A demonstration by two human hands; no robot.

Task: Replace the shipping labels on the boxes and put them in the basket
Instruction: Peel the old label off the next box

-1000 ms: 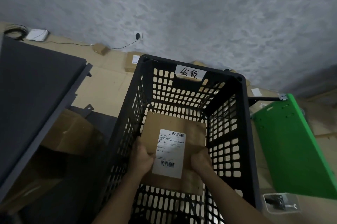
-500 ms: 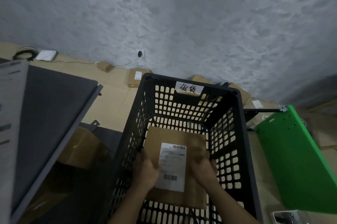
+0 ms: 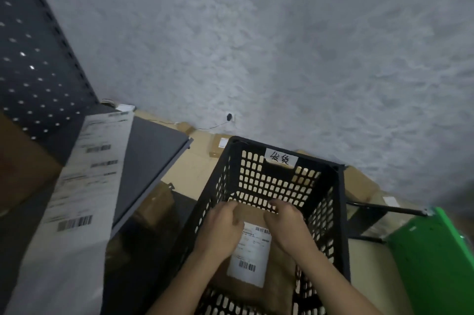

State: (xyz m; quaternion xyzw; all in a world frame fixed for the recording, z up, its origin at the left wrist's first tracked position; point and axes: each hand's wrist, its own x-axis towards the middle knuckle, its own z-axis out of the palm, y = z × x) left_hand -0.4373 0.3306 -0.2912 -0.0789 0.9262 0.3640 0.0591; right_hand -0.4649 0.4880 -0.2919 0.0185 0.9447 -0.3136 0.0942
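Flat brown cardboard box (image 3: 275, 285) down inside black plastic basket (image 3: 339, 214), white paper label (image 3: 250, 254) with black bars stuck on top. Left hand (image 3: 221, 230) and right hand (image 3: 287, 227) both resting on box's far end, fingers curled over its edge, lightly gripping. Basket walls full of small oval holes. Long strip of white labels (image 3: 84, 184) on dark grey shelf (image 3: 151, 150), left. Shiny green board (image 3: 436, 258), right. Handwritten white tag (image 3: 280, 159) on basket's far rim. Bumpy grey wall (image 3: 256, 45) behind.

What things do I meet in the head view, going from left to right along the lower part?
Strip of shipping labels → left hand → label on the box → right hand → green panel.
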